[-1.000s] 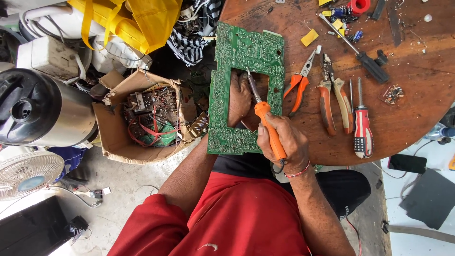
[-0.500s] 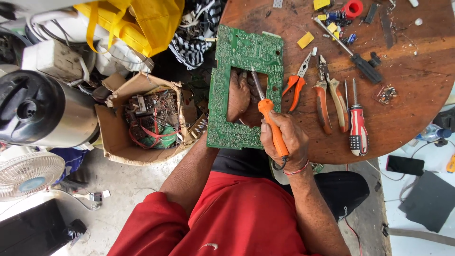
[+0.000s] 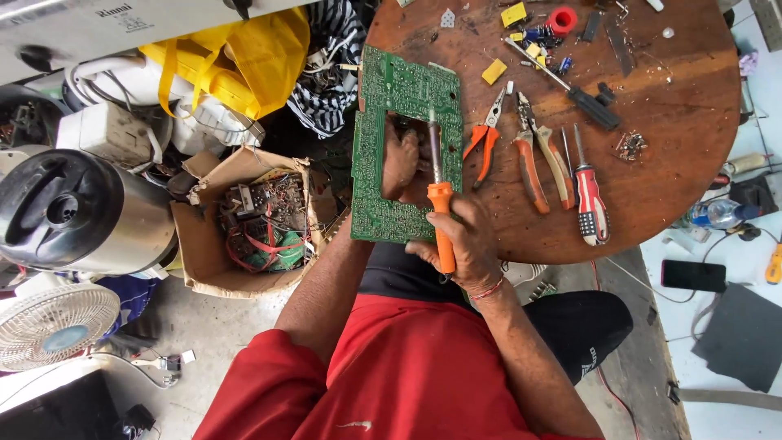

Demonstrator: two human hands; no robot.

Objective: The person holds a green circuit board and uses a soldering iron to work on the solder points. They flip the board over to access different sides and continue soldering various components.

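At the 9 o'clock edge of the view, a grey concrete floor [image 3: 204, 334] holds a white fan [image 3: 53, 323] and, above it, a black and steel pot [image 3: 77, 213]. Toward 11 o'clock lies a yellow bag [image 3: 236, 53]. Left of centre, an open cardboard box [image 3: 204, 244] holds a tangle of circuit boards and red and green wires. At centre, a green circuit board [image 3: 405, 90] with a rectangular cut-out is held up over the near edge of a round wooden table [image 3: 668, 171], its long axis running from 12 to 6 o'clock. The left hand [image 3: 401, 159] shows through the cut-out, fingers curled on the board from behind. The right hand [image 3: 456, 244], just below at 6 o'clock, is clenched around the orange handle of a soldering iron [image 3: 438, 212]. The iron's long axis runs almost straight from 6 to 12 o'clock, tip pointing to 12 into the cut-out. To the right on the table lie orange pliers [image 3: 485, 134], a second pair of pliers [image 3: 538, 159] and a red-handled screwdriver [image 3: 588, 195], all pointing roughly toward 12 o'clock. At 3 o'clock, a dark phone [image 3: 692, 275] lies on the floor.
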